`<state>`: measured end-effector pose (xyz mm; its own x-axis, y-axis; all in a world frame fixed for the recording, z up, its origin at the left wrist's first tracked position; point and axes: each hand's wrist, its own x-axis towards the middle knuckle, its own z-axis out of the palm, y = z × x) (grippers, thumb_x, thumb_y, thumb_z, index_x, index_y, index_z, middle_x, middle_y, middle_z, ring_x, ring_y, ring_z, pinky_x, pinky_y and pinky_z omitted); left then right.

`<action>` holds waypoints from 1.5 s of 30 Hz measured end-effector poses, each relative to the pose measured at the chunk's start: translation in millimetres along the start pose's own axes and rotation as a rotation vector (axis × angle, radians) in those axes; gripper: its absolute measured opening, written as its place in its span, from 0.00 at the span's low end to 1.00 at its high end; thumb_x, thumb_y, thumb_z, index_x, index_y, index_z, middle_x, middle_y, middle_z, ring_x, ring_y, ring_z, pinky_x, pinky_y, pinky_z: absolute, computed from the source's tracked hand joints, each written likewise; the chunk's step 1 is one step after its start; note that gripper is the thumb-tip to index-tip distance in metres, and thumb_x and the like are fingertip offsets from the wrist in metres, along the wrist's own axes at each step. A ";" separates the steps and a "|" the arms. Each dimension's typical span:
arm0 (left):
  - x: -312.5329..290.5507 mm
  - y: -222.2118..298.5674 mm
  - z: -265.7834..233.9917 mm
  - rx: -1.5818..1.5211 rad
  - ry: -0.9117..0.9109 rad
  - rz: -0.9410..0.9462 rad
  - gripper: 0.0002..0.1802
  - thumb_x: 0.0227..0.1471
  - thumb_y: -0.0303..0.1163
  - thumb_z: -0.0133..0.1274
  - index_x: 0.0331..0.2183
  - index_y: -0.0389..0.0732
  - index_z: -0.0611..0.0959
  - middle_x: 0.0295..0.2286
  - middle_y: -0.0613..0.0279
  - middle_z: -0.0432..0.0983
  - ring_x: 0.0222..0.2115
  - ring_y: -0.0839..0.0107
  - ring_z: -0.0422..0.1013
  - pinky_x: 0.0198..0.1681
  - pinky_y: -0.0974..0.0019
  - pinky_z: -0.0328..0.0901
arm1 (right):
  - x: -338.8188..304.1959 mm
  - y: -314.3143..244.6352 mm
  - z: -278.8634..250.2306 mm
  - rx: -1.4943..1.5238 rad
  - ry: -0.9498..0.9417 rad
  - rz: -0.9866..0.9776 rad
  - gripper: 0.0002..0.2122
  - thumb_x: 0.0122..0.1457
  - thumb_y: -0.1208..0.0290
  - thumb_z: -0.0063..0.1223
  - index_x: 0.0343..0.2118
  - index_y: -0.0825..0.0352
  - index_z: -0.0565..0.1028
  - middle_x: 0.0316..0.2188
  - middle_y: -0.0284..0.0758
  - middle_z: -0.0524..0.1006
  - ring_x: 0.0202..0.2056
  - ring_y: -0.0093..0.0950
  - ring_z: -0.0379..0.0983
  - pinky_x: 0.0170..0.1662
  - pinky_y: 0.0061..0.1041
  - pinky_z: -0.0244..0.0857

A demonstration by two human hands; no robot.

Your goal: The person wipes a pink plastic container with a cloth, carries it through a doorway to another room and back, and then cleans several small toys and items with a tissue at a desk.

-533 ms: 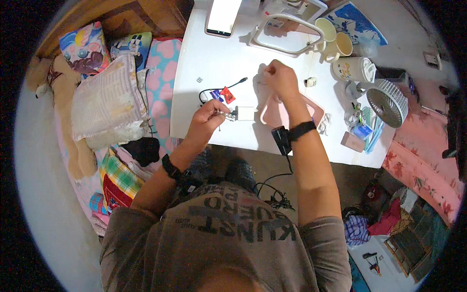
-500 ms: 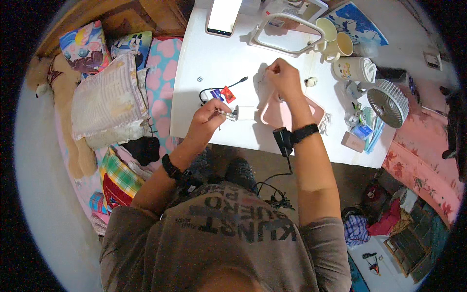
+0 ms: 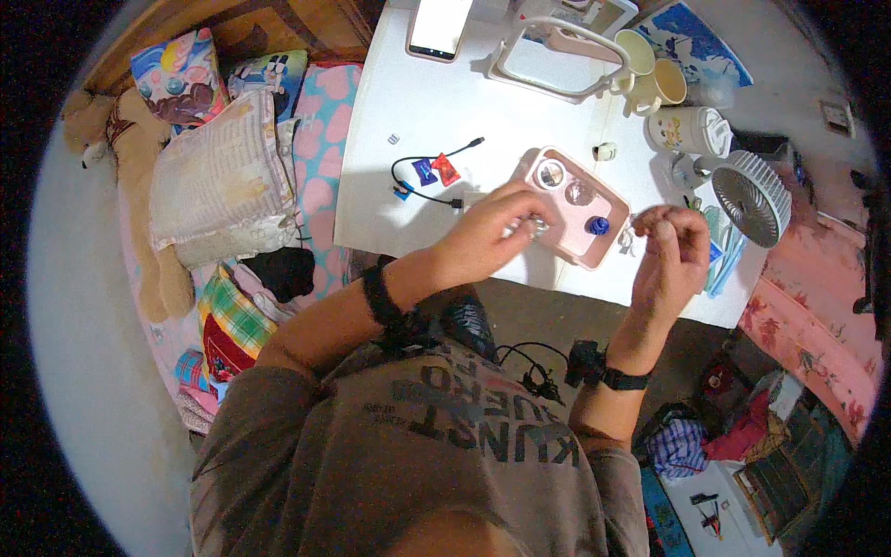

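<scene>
My left hand point(image 3: 497, 232) is closed over the near-left rim of a pink tray point(image 3: 604, 190), with a small shiny silvery thing point(image 3: 536, 226) at its fingertips. In the tray lie two round, clear or silvery pieces point(image 3: 551, 174) and a dark blue wrapped piece point(image 3: 599, 226). Just off the tray's right end, my right hand point(image 3: 673, 249) has its fingers curled together; whatever they hold, if anything, is too small to make out. A bundled white cord point(image 3: 626, 239) lies beside those fingertips. Left of the tray are a short black cable point(image 3: 397, 170), a red packet point(image 3: 446, 169) and a blue packet point(image 3: 424, 172).
A framed mirror point(image 3: 557, 70) stands at the back, with a phone point(image 3: 437, 32) to its left. Cream mugs point(image 3: 661, 85), a white canister point(image 3: 682, 130) and a small fan point(image 3: 750, 198) line the right side. A bed with cushions point(image 3: 218, 153) is at the left.
My left hand has moved right, from beside the white block to the tray's edge. My right hand has swung from beyond the tray to its right, uncovering the pieces inside.
</scene>
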<state>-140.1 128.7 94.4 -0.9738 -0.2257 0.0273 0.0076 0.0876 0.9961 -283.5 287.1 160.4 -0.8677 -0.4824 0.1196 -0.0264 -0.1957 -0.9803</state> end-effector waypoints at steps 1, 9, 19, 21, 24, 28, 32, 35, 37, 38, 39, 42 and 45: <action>1.4 2.2 1.2 0.013 -0.017 0.002 0.13 0.49 0.20 0.47 0.40 0.38 0.76 0.38 0.55 0.70 0.41 0.61 0.69 0.48 0.59 0.62 | -0.9 -0.3 -5.7 0.007 -0.034 -0.003 0.06 0.55 0.82 0.53 0.33 0.70 0.69 0.28 0.41 0.75 0.31 0.30 0.73 0.35 0.28 0.68; 29.2 -35.5 58.7 0.612 -0.064 0.186 0.19 0.48 0.25 0.51 0.45 0.40 0.74 0.38 0.57 0.74 0.44 0.58 0.68 0.46 0.56 0.62 | -49.6 22.1 -25.6 -0.312 0.096 0.137 0.04 0.57 0.82 0.54 0.34 0.71 0.71 0.31 0.37 0.75 0.33 0.25 0.72 0.39 0.22 0.68; 21.1 -57.2 49.2 0.792 -0.130 0.190 0.10 0.48 0.31 0.52 0.36 0.41 0.80 0.37 0.60 0.74 0.43 0.61 0.67 0.45 0.57 0.62 | -76.0 86.9 -37.2 -0.553 -0.033 0.253 0.05 0.56 0.78 0.58 0.33 0.69 0.74 0.29 0.30 0.75 0.31 0.17 0.70 0.36 0.17 0.65; 15.1 -56.0 43.1 0.731 -0.061 0.229 0.09 0.48 0.30 0.53 0.34 0.41 0.81 0.37 0.59 0.73 0.43 0.61 0.67 0.46 0.57 0.62 | -74.3 90.7 -35.3 -0.644 -0.115 0.293 0.05 0.57 0.77 0.57 0.35 0.69 0.73 0.31 0.29 0.75 0.31 0.18 0.70 0.35 0.17 0.65; -1.9 -61.3 18.0 0.670 0.090 0.190 0.09 0.46 0.23 0.52 0.33 0.39 0.80 0.37 0.57 0.72 0.43 0.58 0.66 0.47 0.55 0.62 | -70.2 88.4 -24.3 -0.707 -0.147 0.135 0.06 0.57 0.77 0.57 0.36 0.70 0.73 0.32 0.30 0.74 0.31 0.19 0.69 0.34 0.18 0.64; -36.1 -81.3 -36.9 0.718 0.317 0.125 0.10 0.45 0.18 0.53 0.33 0.39 0.80 0.35 0.55 0.72 0.42 0.57 0.68 0.49 0.55 0.62 | -71.7 82.9 -17.1 -0.693 -0.146 0.189 0.05 0.55 0.75 0.58 0.34 0.68 0.75 0.34 0.34 0.76 0.32 0.23 0.73 0.33 0.20 0.68; -57.7 -104.9 -92.2 0.913 0.495 -0.066 0.11 0.46 0.19 0.51 0.36 0.36 0.80 0.36 0.53 0.70 0.38 0.57 0.70 0.45 0.59 0.65 | -81.2 95.0 -2.9 -0.586 -0.245 0.161 0.05 0.54 0.78 0.57 0.35 0.68 0.75 0.33 0.34 0.75 0.29 0.22 0.70 0.32 0.19 0.66; -58.5 -119.1 -119.9 0.896 0.562 -0.038 0.13 0.47 0.20 0.52 0.39 0.36 0.80 0.36 0.53 0.70 0.38 0.58 0.70 0.43 0.62 0.66 | -87.2 96.5 16.4 -0.565 -0.318 0.150 0.05 0.54 0.79 0.56 0.34 0.68 0.74 0.31 0.35 0.75 0.27 0.24 0.70 0.32 0.20 0.65; -53.6 -124.5 -125.9 0.846 0.521 -0.088 0.14 0.48 0.20 0.52 0.40 0.37 0.80 0.36 0.53 0.70 0.38 0.58 0.70 0.42 0.63 0.67 | -92.6 104.1 25.1 -0.574 -0.378 0.154 0.05 0.54 0.78 0.57 0.33 0.69 0.73 0.31 0.36 0.74 0.27 0.27 0.70 0.31 0.22 0.65; -50.9 -126.0 -127.9 0.795 0.477 -0.131 0.14 0.49 0.20 0.51 0.41 0.37 0.79 0.36 0.54 0.69 0.37 0.59 0.70 0.41 0.63 0.67 | -94.9 105.5 29.6 -0.574 -0.384 0.156 0.05 0.54 0.78 0.57 0.33 0.69 0.73 0.31 0.36 0.74 0.27 0.27 0.70 0.31 0.22 0.65; -49.9 -128.8 -130.8 0.816 0.449 -0.175 0.13 0.51 0.24 0.52 0.40 0.37 0.79 0.36 0.54 0.70 0.37 0.58 0.71 0.41 0.63 0.67 | -97.2 106.1 35.1 -0.577 -0.407 0.184 0.05 0.54 0.78 0.57 0.33 0.69 0.73 0.31 0.36 0.74 0.27 0.27 0.70 0.31 0.22 0.65; -47.3 -132.5 -140.9 0.785 0.432 -0.236 0.11 0.51 0.28 0.52 0.39 0.37 0.79 0.35 0.54 0.70 0.37 0.59 0.71 0.41 0.63 0.67 | -103.1 108.2 50.5 -0.581 -0.457 0.200 0.05 0.55 0.78 0.56 0.33 0.69 0.73 0.30 0.35 0.74 0.27 0.25 0.70 0.31 0.21 0.65; -54.9 -132.6 -142.2 0.569 0.535 -0.286 0.09 0.54 0.30 0.50 0.36 0.37 0.79 0.31 0.57 0.71 0.35 0.65 0.70 0.39 0.65 0.66 | -108.5 115.3 60.9 -0.565 -0.520 0.232 0.05 0.55 0.76 0.54 0.34 0.67 0.73 0.33 0.39 0.75 0.32 0.34 0.75 0.36 0.27 0.68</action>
<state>-55.3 -8.5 -27.3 -0.6800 -0.7321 -0.0411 -0.4797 0.4017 0.7801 -162.2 264.8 44.0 -0.5434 -0.8209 -0.1756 -0.2419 0.3535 -0.9036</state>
